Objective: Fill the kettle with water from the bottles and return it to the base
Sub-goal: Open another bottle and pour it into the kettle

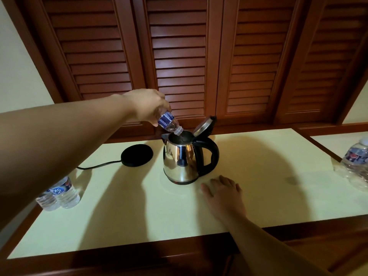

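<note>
A steel kettle (180, 162) with a black handle stands on the pale tabletop, its lid (204, 125) tipped open. My left hand (148, 105) holds a small water bottle (169, 123) tilted neck-down, its mouth at the kettle's opening. The round black base (137, 155) lies to the kettle's left with its cord running left. My right hand (223, 191) rests flat on the table just right of the kettle's foot, holding nothing.
Two small water bottles (59, 196) stand at the table's left front edge. Another bottle (356, 156) stands at the far right on clear plastic wrap. Wooden louvred doors (179, 56) rise behind the table (278, 186). A dark wooden rim borders the front edge.
</note>
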{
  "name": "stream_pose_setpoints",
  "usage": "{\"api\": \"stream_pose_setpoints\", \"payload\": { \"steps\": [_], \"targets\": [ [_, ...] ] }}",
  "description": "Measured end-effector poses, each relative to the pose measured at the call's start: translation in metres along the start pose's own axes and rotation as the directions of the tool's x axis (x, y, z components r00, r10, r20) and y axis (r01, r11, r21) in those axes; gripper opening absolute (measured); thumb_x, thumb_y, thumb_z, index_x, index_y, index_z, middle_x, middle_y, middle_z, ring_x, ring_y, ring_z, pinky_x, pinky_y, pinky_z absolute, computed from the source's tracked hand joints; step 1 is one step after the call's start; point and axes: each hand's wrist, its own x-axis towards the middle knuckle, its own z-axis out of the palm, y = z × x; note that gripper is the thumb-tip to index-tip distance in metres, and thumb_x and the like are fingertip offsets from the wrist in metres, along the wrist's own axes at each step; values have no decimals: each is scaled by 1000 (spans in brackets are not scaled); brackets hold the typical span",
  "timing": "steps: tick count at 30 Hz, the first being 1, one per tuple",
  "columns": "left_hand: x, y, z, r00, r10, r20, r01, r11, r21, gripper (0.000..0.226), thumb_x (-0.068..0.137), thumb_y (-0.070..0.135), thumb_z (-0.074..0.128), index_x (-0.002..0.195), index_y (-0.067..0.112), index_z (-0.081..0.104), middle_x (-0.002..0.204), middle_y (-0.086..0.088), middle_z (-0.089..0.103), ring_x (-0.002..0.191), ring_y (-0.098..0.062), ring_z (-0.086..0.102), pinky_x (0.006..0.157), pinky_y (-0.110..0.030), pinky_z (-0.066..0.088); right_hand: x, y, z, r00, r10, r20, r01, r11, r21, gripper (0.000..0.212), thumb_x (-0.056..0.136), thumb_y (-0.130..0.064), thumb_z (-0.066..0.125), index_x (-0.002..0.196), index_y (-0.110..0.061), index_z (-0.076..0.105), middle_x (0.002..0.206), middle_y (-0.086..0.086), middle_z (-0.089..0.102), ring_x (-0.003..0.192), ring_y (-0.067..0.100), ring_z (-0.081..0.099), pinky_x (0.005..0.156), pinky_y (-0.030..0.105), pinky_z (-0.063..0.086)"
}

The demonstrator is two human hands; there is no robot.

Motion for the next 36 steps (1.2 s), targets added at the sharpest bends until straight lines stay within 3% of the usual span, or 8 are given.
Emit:
{"api": "stream_pose_setpoints", "payload": {
  "steps": [8, 12, 16, 19, 24, 27, 31, 36],
  "targets": [
    [-15, 2, 7, 983, -158, -94, 150, 985, -82, 49, 83, 38, 83, 127, 26, 65, 108, 1, 65, 96, -22, 59, 75, -34, 49, 0, 0, 2, 1000, -31, 0, 31, 999, 19, 48, 99, -62, 32, 132, -39, 58, 141, -5, 51, 138, 24, 37, 118, 50, 25],
    [-41, -1, 22, 936, -320, -148, 274, 924, -266, 56, 80, 44, 85, 127, 26, 63, 108, 1, 65, 94, -20, 59, 74, -33, 45, -2, 0, 0, 998, -58, 33, 57, 998, 37, 50, 93, -69, 45, 130, -41, 63, 146, -9, 46, 139, 22, 33, 119, 50, 22],
    [-77, 6, 49, 879, -450, -156, 326, 807, -491, 55, 72, 47, 90, 118, 30, 66, 106, 4, 71, 94, -20, 65, 82, -37, 55, -3, -2, -4, 997, -76, 5, 75, 996, 42, 39, 92, -66, 50, 111, -37, 69, 121, -10, 49, 119, 18, 43, 106, 40, 32],
    [-101, 26, 72, 862, -476, -174, 287, 742, -606, 53, 71, 46, 92, 115, 28, 68, 105, 8, 71, 95, -16, 66, 85, -34, 54, -4, -4, -6, 996, -87, -5, 88, 993, 79, 35, 94, -58, 53, 110, -31, 69, 111, -10, 49, 112, 16, 46, 94, 35, 37],
    [-123, 70, 113, 873, -459, -167, 181, 622, -762, 56, 71, 43, 93, 119, 28, 69, 109, 9, 70, 96, -10, 66, 85, -28, 51, -9, -24, -42, 983, -128, -131, 172, 891, 421, 23, 97, -41, 64, 111, -25, 72, 94, -13, 53, 85, 4, 55, 69, 13, 36],
    [-127, 101, 132, 893, -412, -181, 103, 578, -810, 54, 73, 44, 91, 121, 31, 70, 109, 13, 69, 98, -3, 65, 88, -28, 53, -14, -36, -70, 962, -199, -189, 266, 845, 464, 22, 99, -40, 63, 114, -25, 70, 97, -12, 59, 87, 4, 58, 73, 16, 44],
    [-124, 132, 138, 904, -384, -188, 32, 500, -865, 57, 72, 42, 92, 124, 34, 70, 112, 17, 66, 103, 6, 61, 87, -11, 45, -21, -39, -93, 942, -294, -159, 334, 805, 490, 27, 100, -38, 62, 123, -24, 69, 103, -8, 62, 93, 7, 60, 79, 17, 49],
    [-115, 146, 134, 899, -381, -217, -4, 487, -873, 59, 71, 33, 95, 125, 30, 71, 111, 17, 66, 104, 10, 60, 87, -8, 44, -26, -28, -107, 946, -297, -126, 320, 817, 479, 33, 101, -38, 61, 130, -25, 67, 107, -11, 62, 99, -1, 57, 79, 7, 45]
  ]
}}
